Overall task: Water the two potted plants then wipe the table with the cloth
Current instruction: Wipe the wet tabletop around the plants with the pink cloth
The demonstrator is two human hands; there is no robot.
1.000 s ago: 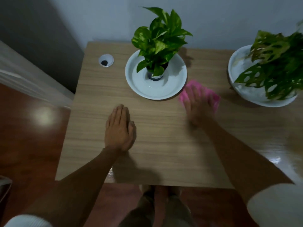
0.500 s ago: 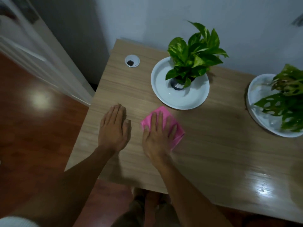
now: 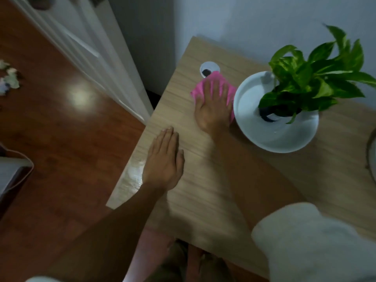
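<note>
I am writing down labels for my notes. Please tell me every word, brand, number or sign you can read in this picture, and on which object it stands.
None: no readable text shows anywhere.
The pink cloth, the white dish under the plant, the table and its round cable hole cover show no writing.

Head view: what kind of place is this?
Likely a home room: a wood-grain desk with a cable grommet against a wall, a potted plant, glossy wooden floor and a white door.
</note>
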